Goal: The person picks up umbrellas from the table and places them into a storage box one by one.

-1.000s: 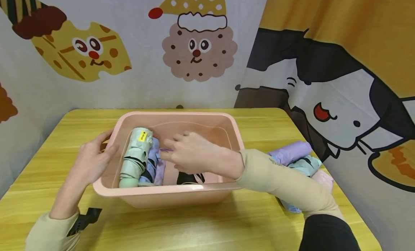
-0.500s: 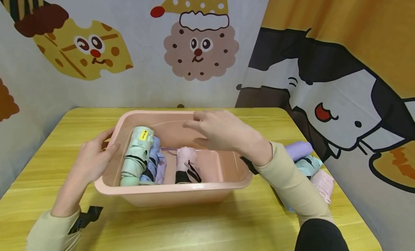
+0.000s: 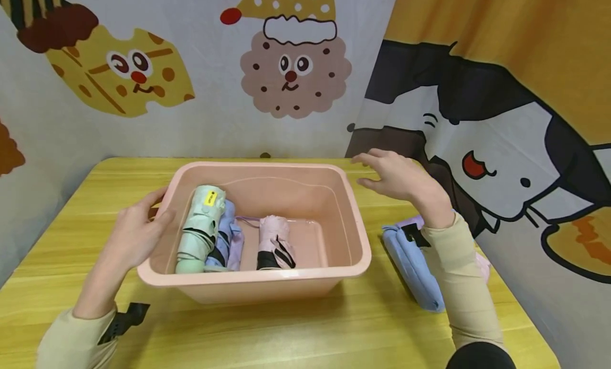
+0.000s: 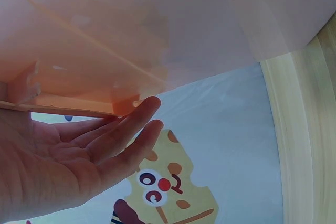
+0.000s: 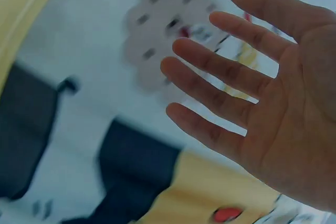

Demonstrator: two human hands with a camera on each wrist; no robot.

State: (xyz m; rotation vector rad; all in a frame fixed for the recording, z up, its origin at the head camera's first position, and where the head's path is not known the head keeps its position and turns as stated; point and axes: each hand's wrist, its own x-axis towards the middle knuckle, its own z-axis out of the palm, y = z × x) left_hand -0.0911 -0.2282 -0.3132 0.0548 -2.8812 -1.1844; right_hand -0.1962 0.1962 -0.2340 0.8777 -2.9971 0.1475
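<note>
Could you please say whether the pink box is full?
The box is partly filled: folded umbrellas lie inside, its floor shows bare beside them.

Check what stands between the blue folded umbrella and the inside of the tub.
Just the pink tub's right wall stands between the blue folded umbrella and the inside; nothing visible covers the open top.

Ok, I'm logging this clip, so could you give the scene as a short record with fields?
Left hand: holds the pink bin at its rim
Right hand: raised right of the bin, holding nothing
In bin: mint umbrella, blue bundle, lilac fabric, pink umbrella
On table: sky-blue bundle; more bundles partly behind the sleeve
Backdrop: cartoon-print cloth
</note>
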